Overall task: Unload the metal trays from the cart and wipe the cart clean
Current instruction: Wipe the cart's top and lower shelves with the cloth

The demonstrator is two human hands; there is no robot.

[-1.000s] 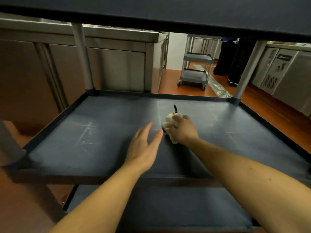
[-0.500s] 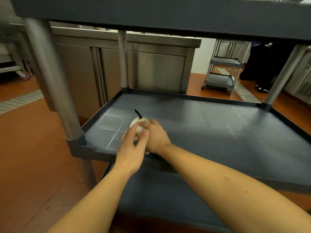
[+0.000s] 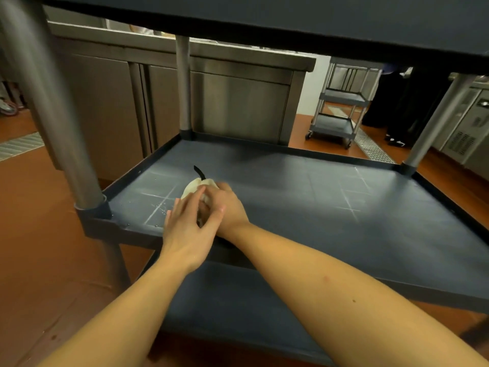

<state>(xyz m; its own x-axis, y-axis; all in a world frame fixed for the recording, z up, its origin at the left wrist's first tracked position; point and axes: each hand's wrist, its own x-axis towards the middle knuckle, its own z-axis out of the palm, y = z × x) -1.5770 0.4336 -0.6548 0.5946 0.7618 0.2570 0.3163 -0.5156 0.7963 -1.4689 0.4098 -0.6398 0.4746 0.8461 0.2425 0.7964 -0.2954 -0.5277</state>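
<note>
The dark grey cart's middle shelf (image 3: 330, 207) lies in front of me, bare of trays, with pale scratch lines and a few water drops near its front left corner. My right hand (image 3: 227, 210) is closed on a bunched white cloth (image 3: 194, 188) with a short black strap, pressed on the shelf's left part. My left hand (image 3: 188, 229) lies over the right hand and the cloth, fingers spread. The lower shelf (image 3: 230, 308) shows beneath my forearms. The top shelf (image 3: 291, 17) runs overhead.
Steel posts (image 3: 53, 107) stand at the cart's corners. A stainless counter with cabinet doors (image 3: 225, 102) is behind the cart. A second small cart (image 3: 341, 109) stands on the orange floor at the back right, next to a person's dark legs (image 3: 397, 107) and a floor drain grate (image 3: 370, 147).
My right hand has carried the cloth from the shelf's middle to its left front part. My left hand has come off the shelf and now rests over the right hand.
</note>
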